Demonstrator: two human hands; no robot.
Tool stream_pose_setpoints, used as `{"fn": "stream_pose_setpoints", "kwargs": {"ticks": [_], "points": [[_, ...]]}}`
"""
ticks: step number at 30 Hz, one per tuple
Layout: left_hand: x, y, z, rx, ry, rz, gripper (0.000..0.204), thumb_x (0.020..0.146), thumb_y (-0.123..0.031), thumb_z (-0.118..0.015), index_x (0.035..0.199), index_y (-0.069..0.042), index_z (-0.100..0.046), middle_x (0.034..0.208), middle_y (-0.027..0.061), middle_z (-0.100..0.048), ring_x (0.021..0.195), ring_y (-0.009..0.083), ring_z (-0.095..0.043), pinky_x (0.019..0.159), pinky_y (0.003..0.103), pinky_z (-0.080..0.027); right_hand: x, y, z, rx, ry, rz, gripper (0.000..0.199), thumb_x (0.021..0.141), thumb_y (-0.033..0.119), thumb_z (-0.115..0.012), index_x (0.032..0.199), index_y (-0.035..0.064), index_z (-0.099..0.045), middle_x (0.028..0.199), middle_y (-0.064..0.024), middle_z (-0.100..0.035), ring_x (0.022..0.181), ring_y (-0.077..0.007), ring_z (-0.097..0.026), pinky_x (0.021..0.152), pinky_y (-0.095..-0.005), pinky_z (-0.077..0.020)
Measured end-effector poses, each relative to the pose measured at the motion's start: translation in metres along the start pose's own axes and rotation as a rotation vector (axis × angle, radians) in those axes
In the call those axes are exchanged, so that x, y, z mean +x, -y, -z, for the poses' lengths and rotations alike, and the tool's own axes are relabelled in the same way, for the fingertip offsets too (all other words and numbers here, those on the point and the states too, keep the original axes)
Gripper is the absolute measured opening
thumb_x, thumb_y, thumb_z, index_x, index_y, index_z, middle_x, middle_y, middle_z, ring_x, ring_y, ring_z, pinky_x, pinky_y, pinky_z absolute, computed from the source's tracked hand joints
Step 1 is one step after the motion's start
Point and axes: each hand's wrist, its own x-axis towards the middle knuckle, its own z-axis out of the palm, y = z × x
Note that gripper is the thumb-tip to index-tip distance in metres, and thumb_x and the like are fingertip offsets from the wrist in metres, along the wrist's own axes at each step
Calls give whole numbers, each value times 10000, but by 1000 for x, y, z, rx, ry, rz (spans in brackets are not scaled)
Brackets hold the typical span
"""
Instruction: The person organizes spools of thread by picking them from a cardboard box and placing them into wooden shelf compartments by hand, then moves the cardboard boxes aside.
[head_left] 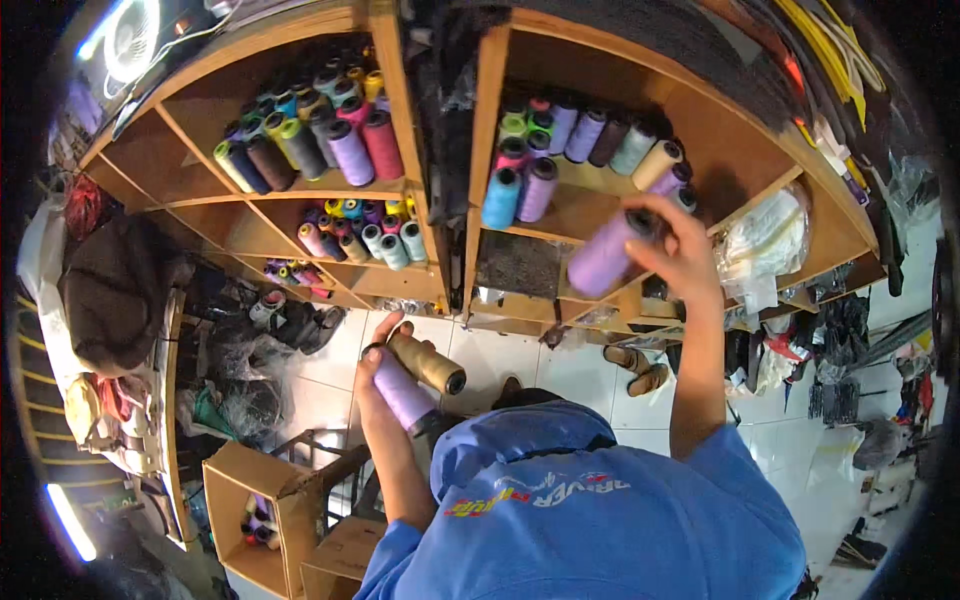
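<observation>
Blue shirt [610,520]: nearest the camera, filling the lower middle, with my sleeved arms reaching out from it.
Thread cones on shelves: many stand grouped in the upper compartments of the left shelf unit [295,192] and right shelf unit [487,120]; I judge the sorting partway along.
Cones out of place: three are in my hands, none shelved yet; more lie in the cardboard box [296,500]. I cannot tell whether I am filling or emptying the compartments.
Right lilac cone [605,255]: tilted before the right shelf unit; contact with it is unclear.
Right hand [680,255]: raised, forearm nearly upright, grip clamped on the cone's dark end between thumb and fingers.
Left hand [372,378]: lower, over the tiled floor [495,350], grip closed around a left lilac cone [402,390] and a tan cone [427,363] together.
</observation>
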Motion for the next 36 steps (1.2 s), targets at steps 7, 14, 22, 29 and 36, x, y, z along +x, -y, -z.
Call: {"fn": "stream_pose_setpoints", "kwargs": {"ticks": [7, 14, 22, 29, 36], "points": [[4, 19, -20, 31, -26, 14, 714, 695, -371, -662, 1254, -7, -406, 1023, 87, -505, 892, 290, -574, 798, 391, -486, 98, -50, 12, -436, -111, 110, 368, 694, 229, -711, 1006, 62, -609, 900, -117, -639, 802, -231, -621, 718, -326, -481], [-6, 19, -12, 106, -86, -35, 706, 710, -371, -649, 1255, 4, -402, 1037, 97, -507, 899, 279, -573, 825, 376, -477, 154, -100, 0, -530, -129, 285, 373, 641, 246, -715, 944, 51, -622, 878, -162, -624, 809, -338, -606, 732, -382, -485], [-15, 18, -9, 61, -63, -80, 667, 740, -344, -613, 1258, 15, -395, 1054, 116, -499, 910, 287, -566, 832, 390, -474, 163, -112, -9, -579, -140, 315, 371, 675, 192, -691, 997, 31, -605, 940, -167, -617, 868, -333, -599, 755, -377, -480], [-7, 23, -17, 101, -114, -72, 686, 722, -357, -633, 1251, 14, -405, 1049, 117, -499, 899, 296, -570, 822, 393, -475, 163, -119, -11, -630, -190, 350, 384, 714, 154, -679, 1059, 25, -571, 974, -169, -603, 877, -335, -594, 762, -382, -479], [-2, 33, -23, 92, -91, -39, 686, 722, -357, -636, 1253, 11, -404, 1053, 110, -500, 920, 302, -566, 836, 399, -472, 159, -123, -15, -648, -244, 392, 404, 696, 157, -704, 1060, 40, -573, 958, -165, -601, 894, -341, -585, 743, -395, -482]]}}
